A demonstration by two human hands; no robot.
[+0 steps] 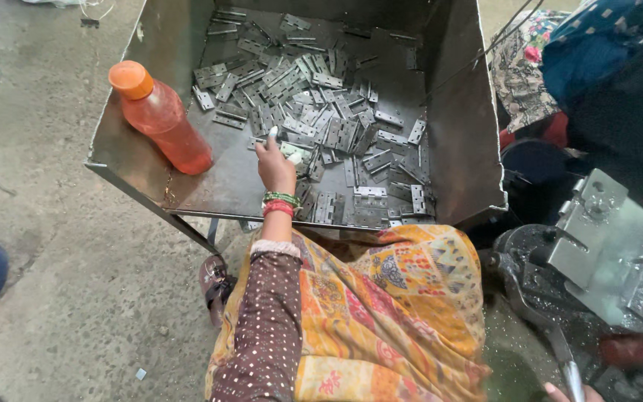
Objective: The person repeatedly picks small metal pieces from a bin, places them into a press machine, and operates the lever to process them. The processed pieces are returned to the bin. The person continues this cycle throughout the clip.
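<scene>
On a stained concrete floor (76, 298), we see a left hand (275, 165) reaching into a steel bin (150, 175), fingers curled onto metal hinges (329, 112) heaped across its bottom; whether it grips one we cannot tell. An orange bottle (159, 115) leans in the bin's left corner. The right hand (563, 392), barely visible, rests by a press lever (560, 346).

Dull grey metal hinges (321, 112) (matt steel bin (455, 112)), glossy orange plastic bottle (161, 119).

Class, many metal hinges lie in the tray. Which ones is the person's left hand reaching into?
The hinges at the pile's near-left edge, under the left hand's fingertips; the rest lie farther back or right in the metal tray.
</scene>
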